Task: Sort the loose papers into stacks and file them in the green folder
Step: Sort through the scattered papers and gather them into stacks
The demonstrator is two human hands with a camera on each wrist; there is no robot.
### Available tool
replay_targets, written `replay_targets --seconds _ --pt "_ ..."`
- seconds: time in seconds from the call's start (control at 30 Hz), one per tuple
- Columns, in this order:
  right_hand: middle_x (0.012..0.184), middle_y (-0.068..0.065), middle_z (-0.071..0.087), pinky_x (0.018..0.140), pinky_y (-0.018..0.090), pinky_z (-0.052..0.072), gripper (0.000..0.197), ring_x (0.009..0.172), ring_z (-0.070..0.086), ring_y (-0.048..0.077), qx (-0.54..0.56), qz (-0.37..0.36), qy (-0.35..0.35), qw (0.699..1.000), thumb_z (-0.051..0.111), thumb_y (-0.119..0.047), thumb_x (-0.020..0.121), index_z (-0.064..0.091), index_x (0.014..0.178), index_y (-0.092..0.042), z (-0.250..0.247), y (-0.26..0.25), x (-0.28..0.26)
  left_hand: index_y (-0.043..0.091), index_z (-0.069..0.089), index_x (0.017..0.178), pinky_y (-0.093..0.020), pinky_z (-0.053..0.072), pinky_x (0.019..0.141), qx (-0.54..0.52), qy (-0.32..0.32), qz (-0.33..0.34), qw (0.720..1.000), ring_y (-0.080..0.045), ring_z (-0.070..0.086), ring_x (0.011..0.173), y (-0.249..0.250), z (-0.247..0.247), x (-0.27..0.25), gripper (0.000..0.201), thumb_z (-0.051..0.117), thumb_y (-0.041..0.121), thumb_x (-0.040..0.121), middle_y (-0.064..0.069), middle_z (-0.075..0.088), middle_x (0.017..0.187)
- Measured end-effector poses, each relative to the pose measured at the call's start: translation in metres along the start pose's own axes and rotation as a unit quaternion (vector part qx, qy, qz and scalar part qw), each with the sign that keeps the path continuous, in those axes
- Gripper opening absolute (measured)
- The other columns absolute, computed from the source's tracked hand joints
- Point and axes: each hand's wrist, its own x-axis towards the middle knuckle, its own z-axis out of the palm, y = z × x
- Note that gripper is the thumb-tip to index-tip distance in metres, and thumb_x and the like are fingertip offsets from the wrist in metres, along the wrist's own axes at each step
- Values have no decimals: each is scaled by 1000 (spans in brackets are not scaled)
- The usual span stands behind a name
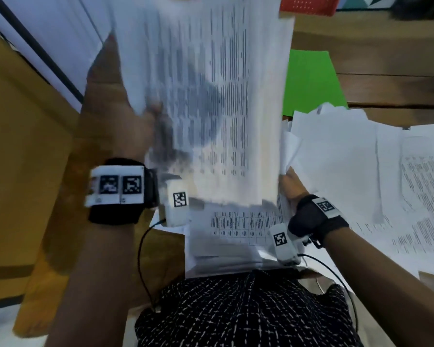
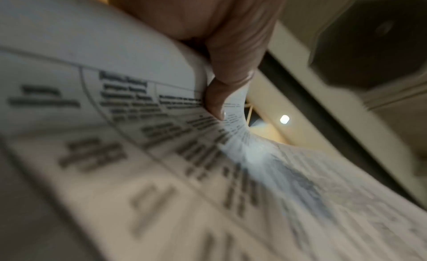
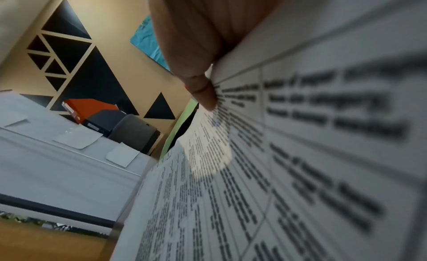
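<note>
A thick sheaf of printed sheets [image 1: 211,96] stands raised in front of me, blurred. My left hand [image 1: 148,121] grips its left edge; the left wrist view shows the thumb [image 2: 217,100] pinching the curled sheets [image 2: 161,155]. My right hand [image 1: 290,182] holds the sheaf's lower right corner, its thumb [image 3: 203,93] pressed on a printed table page [image 3: 300,155]. The green folder [image 1: 311,81] lies flat on the table behind the sheaf, partly hidden by it. Loose white papers [image 1: 361,171] spread out to the right. Another printed stack [image 1: 236,236] lies below the sheaf, near my body.
The wooden table [image 1: 386,58] runs on behind the folder. A red box [image 1: 308,6] sits at the far edge. An orange binder [image 3: 90,108] and a black one [image 3: 104,120] stand by the wall. A white board with a black band [image 1: 48,46] leans at left.
</note>
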Motion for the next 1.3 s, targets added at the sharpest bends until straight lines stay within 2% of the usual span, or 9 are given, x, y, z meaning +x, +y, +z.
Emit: replay_targets --seconds 0.1,0.23,0.47,0.63,0.77,0.93,1.1,1.2,1.3 --pt "129 13 58 103 46 43 61 115 58 31 95 48 2 994 45 -52 86 47 131 -11 -8 6 4 6 59 86 -7 35 41 19 -154 -120 980 -20 57 66 -27 39 -43 10 64 15 86 -16 58 81" --pt "134 2 52 110 43 35 75 121 51 24 84 51 -54 994 46 -66 81 46 135 -14 -8 5 -7 -9 59 114 -35 46 79 48 -200 -216 954 -36 60 110 -49 68 -81 44 67 23 85 -26 63 118" --pt "89 12 54 79 36 43 14 85 51 19 -94 -133 -52 985 54 -1 88 55 102 -2 -15 -31 -36 1 56 118 -26 40 78 -61 -146 -210 965 -24 59 107 -28 73 -90 52 70 33 80 -13 63 114" --pt "80 -7 67 71 20 50 13 68 60 -3 -3 -266 -2 964 61 -3 85 60 97 -9 -57 -101 -62 -6 50 124 -27 54 77 -298 -136 -73 942 -14 70 91 43 47 -78 76 77 40 69 3 73 97" --pt "95 -5 71 89 32 54 24 93 68 15 69 -352 51 932 76 -20 73 63 92 -27 -86 -142 -75 25 63 94 -30 59 79 -395 -161 24 904 1 70 84 98 33 -84 15 65 14 85 20 75 81" --pt "95 -10 73 85 29 54 56 99 67 14 129 -358 38 924 85 -40 55 64 102 -18 -103 -144 -72 32 73 84 -24 58 79 -414 -172 68 891 3 70 85 115 33 -96 41 53 -4 89 22 75 82" --pt "134 14 42 105 53 40 73 124 47 34 113 -404 70 905 81 -45 60 39 118 -33 -98 -135 -71 17 53 90 -31 53 78 -332 -149 94 927 -11 62 79 123 41 -111 49 75 46 58 -1 62 87" --pt "127 -6 41 98 25 44 66 113 48 23 106 -469 118 869 71 -15 78 30 130 -19 -95 -147 -72 17 54 91 -42 53 84 -309 -100 122 938 -14 60 85 137 41 -122 35 63 42 68 -5 57 89" --pt "127 -2 42 94 13 39 47 109 47 6 -36 -577 201 791 52 1 85 40 129 -10 -91 -160 -76 2 58 103 -8 49 54 -274 -30 174 946 11 59 57 139 42 -122 19 57 16 90 14 60 72"
